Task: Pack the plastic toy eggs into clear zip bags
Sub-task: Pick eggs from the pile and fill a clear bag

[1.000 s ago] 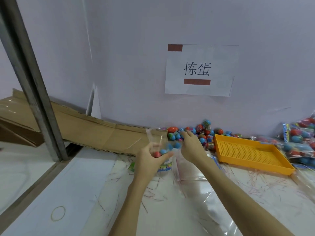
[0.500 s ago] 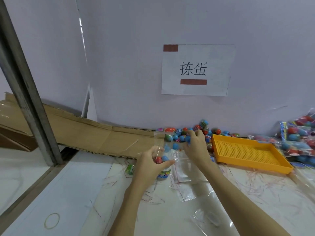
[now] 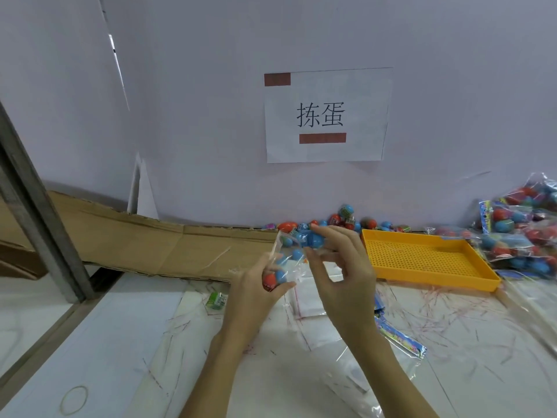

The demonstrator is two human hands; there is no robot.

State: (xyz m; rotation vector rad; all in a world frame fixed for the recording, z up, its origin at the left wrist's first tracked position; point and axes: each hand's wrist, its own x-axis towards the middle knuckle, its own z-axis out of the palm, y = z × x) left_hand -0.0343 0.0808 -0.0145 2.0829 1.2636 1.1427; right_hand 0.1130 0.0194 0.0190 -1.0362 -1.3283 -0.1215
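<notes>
Head view, left to right. Far left of the grip: metal post (image 3: 36, 212), flattened cardboard (image 3: 168, 245) along the wall, rubber band (image 3: 73, 400) lying near on the tabletop (image 3: 126, 342). Left hand (image 3: 256, 294) curled round the lower part of a clear zip bag (image 3: 281, 260), grip closed on it, red and blue eggs inside. Right hand (image 3: 343, 276) just right of the bag's mouth, thumb and fingertips pinching a blue egg (image 3: 312, 238) at the opening. Behind the grip, against the wall: loose egg pile (image 3: 340, 220). Above, taped to the wall: paper sign (image 3: 325, 116). Right of the grip: orange perforated tray (image 3: 422, 260). Far right: filled bags (image 3: 524, 233) heaped together.
</notes>
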